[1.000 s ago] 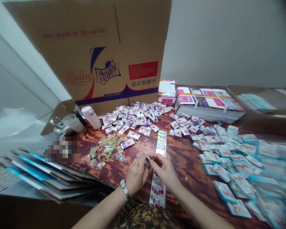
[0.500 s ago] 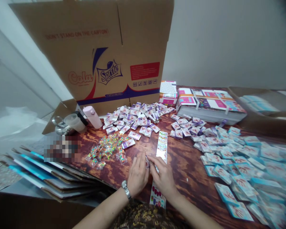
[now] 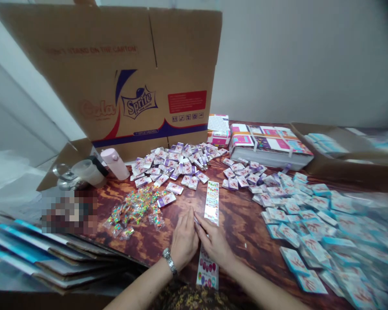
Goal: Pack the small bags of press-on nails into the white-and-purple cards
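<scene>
My left hand [image 3: 185, 237], with a watch on its wrist, and my right hand [image 3: 212, 239] meet at the fingertips near the table's front. Both are closed around a small item that their fingers almost wholly hide. Beneath my right hand runs a long sticker strip [image 3: 212, 200] printed with colourful pictures. Just beyond my fingers lies a small purple-and-white box [image 3: 166, 199]. Clear packets of bright candy [image 3: 137, 204] are heaped to the left. Behind them is a pile of purple-and-white boxes [image 3: 177, 161], and a smaller group [image 3: 242, 174] sits right of the strip.
Many blue-and-white boxes [image 3: 313, 228] cover the right side. A big carton [image 3: 132, 86] stands at the back, beside a pink bottle [image 3: 115, 164] and a clear jug [image 3: 88, 172]. Wrapped packs [image 3: 271, 146] and an open carton [image 3: 336, 161] are back right; cardboard sheets [image 3: 58, 254] are front left.
The view has turned slightly, shifting the scene left and a little down. My hands remain together, and the small item between them is now more hidden by the fingers.
</scene>
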The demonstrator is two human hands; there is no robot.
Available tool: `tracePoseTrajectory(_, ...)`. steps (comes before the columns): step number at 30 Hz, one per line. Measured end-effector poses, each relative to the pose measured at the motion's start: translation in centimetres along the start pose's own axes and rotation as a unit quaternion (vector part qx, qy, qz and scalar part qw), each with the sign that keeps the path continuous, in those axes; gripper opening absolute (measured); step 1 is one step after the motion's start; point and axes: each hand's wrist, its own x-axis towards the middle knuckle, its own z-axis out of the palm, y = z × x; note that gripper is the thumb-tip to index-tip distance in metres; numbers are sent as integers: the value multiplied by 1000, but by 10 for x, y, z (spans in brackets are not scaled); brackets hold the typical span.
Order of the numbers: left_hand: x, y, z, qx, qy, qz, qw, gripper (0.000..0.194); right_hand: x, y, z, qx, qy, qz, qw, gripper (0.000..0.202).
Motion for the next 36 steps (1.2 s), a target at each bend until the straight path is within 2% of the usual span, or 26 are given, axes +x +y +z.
tracePoseTrajectory(2,5,3,-1,-12,-16,12,1000,69,11,13,-12,28,6,25,999,39)
tracePoseTrajectory(4,8,6,-2,-14,-23,28,999,71,28,29,-31,74,68,82,992,38)
tracePoseTrajectory(6,6,7,-2,-12,-35,42,998,68,50,44,-54,150,179,144,962,43)
tracePoseTrajectory(8,-1,5,2,-14,-62,58,996,59,71,57,-78,229,296,168,912,42)
tracePoseTrajectory(10,-10,2,9,-12,-95,71,993,51,82,67,-96,236,341,178,893,46)
tracePoseTrajectory(12,-19,-2,17,-1,-121,74,990,49,81,73,-104,235,353,195,884,54)
tracePoseTrajectory(13,-22,-3,21,5,-130,74,989,51,76,75,-103,214,332,195,898,57)
tracePoseTrajectory(14,-25,-5,24,11,-137,73,988,54,69,77,-101,168,286,180,926,59)
tracePoseTrajectory(16,-29,-7,29,21,-146,74,986,58,51,81,-91,11,124,104,987,61)
tracePoseTrajectory(17,-30,-8,31,25,-148,75,986,59,43,83,-86,-85,31,52,995,62)
tracePoseTrajectory(18,-30,-9,33,30,-149,76,985,59,36,85,-81,-175,-50,5,983,63)
tracePoseTrajectory(20,-30,-11,34,37,-150,79,985,57,26,89,-73,-302,-136,-45,942,67)
tracePoseTrajectory(23,-30,-11,36,47,-148,78,985,56,20,93,-67,-408,-168,-56,896,66)
tracePoseTrajectory(26,-31,-11,36,51,-144,77,985,56,19,92,-64,-447,-163,-58,878,58)
tracePoseTrajectory(31,-31,-9,35,53,-143,78,985,55,14,87,-57,-456,-151,-52,875,46)
tracePoseTrajectory(36,-30,-9,34,51,-140,78,986,54,11,83,-53,-441,-134,-39,886,40)
